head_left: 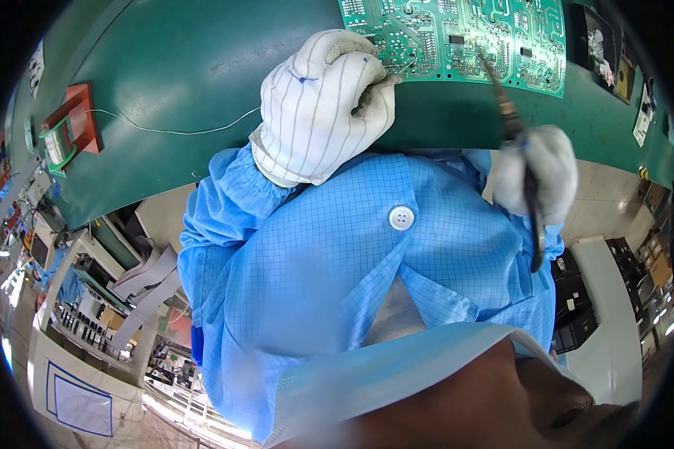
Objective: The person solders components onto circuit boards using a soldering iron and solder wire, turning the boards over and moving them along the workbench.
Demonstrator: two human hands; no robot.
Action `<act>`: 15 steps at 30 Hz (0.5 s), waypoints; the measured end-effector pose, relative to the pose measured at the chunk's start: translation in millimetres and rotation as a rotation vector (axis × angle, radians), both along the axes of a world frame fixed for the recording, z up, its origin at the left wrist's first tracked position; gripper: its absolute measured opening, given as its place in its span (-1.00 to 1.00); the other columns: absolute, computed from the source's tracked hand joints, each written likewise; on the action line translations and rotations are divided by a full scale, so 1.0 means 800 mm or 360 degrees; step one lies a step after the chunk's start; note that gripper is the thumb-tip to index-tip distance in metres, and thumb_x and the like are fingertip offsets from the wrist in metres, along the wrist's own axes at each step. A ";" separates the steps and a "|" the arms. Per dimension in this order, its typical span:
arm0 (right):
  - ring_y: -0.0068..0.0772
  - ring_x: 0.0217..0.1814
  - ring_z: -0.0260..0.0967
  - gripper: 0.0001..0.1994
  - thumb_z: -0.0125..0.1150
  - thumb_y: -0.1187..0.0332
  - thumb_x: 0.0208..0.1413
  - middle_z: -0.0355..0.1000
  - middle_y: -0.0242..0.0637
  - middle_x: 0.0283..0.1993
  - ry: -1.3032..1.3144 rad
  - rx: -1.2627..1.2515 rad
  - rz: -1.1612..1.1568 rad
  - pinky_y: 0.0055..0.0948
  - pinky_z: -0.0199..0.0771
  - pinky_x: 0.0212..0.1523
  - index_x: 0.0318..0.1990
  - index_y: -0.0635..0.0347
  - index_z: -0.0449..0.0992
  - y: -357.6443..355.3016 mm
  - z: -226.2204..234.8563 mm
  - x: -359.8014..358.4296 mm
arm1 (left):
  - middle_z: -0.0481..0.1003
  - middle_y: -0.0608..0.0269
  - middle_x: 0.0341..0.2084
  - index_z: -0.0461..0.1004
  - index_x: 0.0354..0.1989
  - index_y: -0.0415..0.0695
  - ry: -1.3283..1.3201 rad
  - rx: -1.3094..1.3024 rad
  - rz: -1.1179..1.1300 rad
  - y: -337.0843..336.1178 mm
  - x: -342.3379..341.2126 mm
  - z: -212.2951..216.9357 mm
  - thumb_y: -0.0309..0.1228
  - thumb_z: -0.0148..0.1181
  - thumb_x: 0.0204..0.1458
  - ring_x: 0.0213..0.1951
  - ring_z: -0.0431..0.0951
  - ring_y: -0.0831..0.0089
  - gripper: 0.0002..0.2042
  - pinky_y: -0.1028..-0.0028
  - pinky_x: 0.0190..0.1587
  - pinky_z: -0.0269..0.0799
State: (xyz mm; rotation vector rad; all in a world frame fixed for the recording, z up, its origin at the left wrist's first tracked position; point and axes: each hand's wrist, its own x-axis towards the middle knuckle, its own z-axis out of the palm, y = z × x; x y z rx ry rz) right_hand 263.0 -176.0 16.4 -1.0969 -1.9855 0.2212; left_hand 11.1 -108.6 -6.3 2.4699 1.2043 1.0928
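Observation:
My left hand, in a white striped glove, is closed beside the near edge of a green circuit board. Thin solder wire runs to this hand from a spool, and a short end seems to show past the fingertips at the board. My right hand, gloved in white and blurred by motion, grips a soldering iron with a dark handle. The iron's tip points up and left over the middle of the board, among the solder joints; whether it touches cannot be told.
A solder spool sits in a red stand at the left of the green work surface. A dark tray with greyish bits lies right of the board. Black bins stand low at the right.

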 end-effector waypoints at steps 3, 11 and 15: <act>-0.34 -0.34 0.50 -0.83 0.22 0.57 0.05 0.52 -0.08 -0.32 0.0133 0.0133 -0.0897 -0.38 0.54 -0.25 -0.18 0.38 0.47 -0.009 0.002 0.027 | 0.53 0.34 -0.36 0.49 -0.46 -0.03 -0.0083 0.0005 -0.0047 0.006 0.003 0.004 -0.48 0.35 -0.29 -0.38 0.55 0.39 -0.81 0.45 -0.41 0.47; -0.31 -0.43 0.54 -0.72 0.22 0.37 0.18 0.55 0.01 -0.31 0.0084 0.0229 -0.1096 -0.45 0.55 -0.42 -0.08 0.43 0.45 0.045 -0.031 0.103 | 0.55 0.26 -0.35 0.53 -0.35 -0.10 -0.0157 -0.0142 0.0288 0.009 -0.030 0.004 -0.52 0.32 -0.16 -0.38 0.57 0.34 -0.83 0.42 -0.45 0.48; -0.29 -0.34 0.57 -0.75 0.22 0.49 0.16 0.55 0.02 -0.17 0.0752 -0.0024 -0.1031 -0.42 0.60 -0.33 -0.03 0.42 0.45 0.052 -0.026 0.089 | 0.54 0.23 -0.27 0.54 -0.31 -0.13 -0.0064 -0.0860 0.0277 0.018 -0.036 0.023 -0.54 0.30 -0.13 -0.36 0.55 0.27 -0.83 0.43 -0.41 0.47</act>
